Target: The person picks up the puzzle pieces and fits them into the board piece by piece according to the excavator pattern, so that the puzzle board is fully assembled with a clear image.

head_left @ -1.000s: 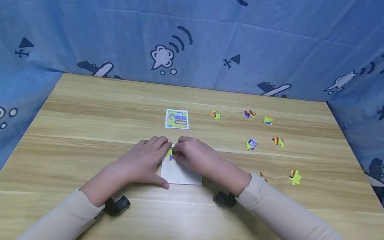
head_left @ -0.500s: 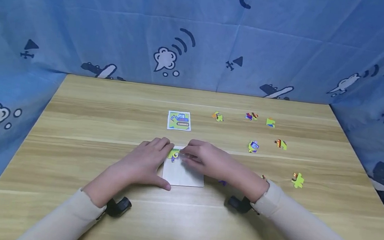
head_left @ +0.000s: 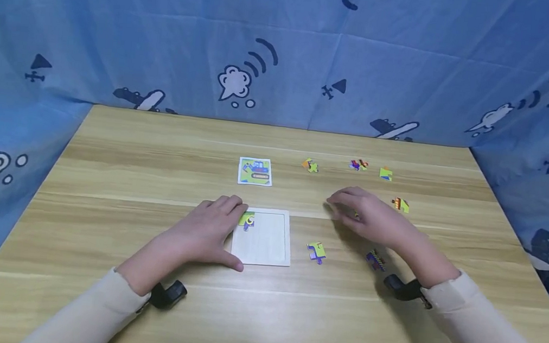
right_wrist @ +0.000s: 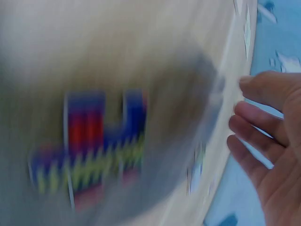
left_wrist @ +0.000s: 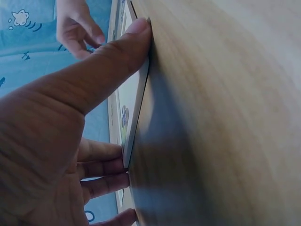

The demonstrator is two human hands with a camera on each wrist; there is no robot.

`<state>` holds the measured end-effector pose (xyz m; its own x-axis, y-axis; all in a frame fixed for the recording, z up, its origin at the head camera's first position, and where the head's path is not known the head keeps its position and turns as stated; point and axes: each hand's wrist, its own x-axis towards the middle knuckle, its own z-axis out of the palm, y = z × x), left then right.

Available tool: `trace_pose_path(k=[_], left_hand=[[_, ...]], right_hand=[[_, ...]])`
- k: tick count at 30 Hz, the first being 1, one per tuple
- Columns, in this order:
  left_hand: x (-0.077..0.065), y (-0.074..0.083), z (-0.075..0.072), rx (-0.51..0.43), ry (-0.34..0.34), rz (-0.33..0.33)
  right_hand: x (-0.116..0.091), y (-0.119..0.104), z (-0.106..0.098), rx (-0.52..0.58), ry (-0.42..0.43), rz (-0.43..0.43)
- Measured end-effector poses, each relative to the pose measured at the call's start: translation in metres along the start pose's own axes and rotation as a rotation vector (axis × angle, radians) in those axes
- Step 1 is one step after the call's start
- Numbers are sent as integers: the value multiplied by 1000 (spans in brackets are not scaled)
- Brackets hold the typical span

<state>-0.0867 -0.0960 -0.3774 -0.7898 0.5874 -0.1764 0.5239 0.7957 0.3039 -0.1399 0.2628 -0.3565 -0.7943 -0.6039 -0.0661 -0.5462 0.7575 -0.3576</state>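
A: How much room is there around the pale tray [head_left: 265, 244]?
B: A strip of tabletop [head_left: 158, 156] separates its right edge from the green-and-purple piece [head_left: 316, 253]. More wood lies between the far edge and the picture card [head_left: 255, 171], then runs back to the blue curtain [head_left: 182, 49]

A: What about the left edge?
B: The left hand [head_left: 205, 233] takes that side, thumb spread well away from the fingers, thumb touching near the near corner and fingertips at the far one

A: And the right hand [head_left: 375, 217]?
B: Off to the right of the tray, fingers loosely bent and apart, holding nothing. A half-hidden piece [head_left: 356, 216] shows beneath it; whether they touch I can't tell. The striped piece [head_left: 375, 260] lies near that wrist, on the person's side

A: How do they look?
B: The corner piece [head_left: 247, 220] sits in the tray's far left corner, green with a yellow curl, its purple tab pointing toward the person. The striped one is blurred up close, but dark blue, red and yellow show
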Motion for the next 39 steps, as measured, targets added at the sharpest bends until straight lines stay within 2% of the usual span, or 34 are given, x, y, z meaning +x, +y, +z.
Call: trace_pose_path(k=[3,7,10,13,17,29,39], left_hand=[[1,1,0,-1,1,3],[2,2,0,-4,-4,4],[1,3,0,-8,-7,-1],[1,3,-1,-14,-3,-2],[0,3,0,-16,-7,-4],[-1,1,0,-17,-14,-15],[-1,0,0,-20,-17,-24]], right_hand=[[-10,18,-10,-5,-15,21],[-18,33,-17,24,-78,72],[-22,40,-17,17,-115,78],[-25,44,-16,-9,-107,44],[-28,47,-15,-33,-77,36],[-28,46,-10,-109,-54,143],[-26,45,-7,-117,-25,151]])
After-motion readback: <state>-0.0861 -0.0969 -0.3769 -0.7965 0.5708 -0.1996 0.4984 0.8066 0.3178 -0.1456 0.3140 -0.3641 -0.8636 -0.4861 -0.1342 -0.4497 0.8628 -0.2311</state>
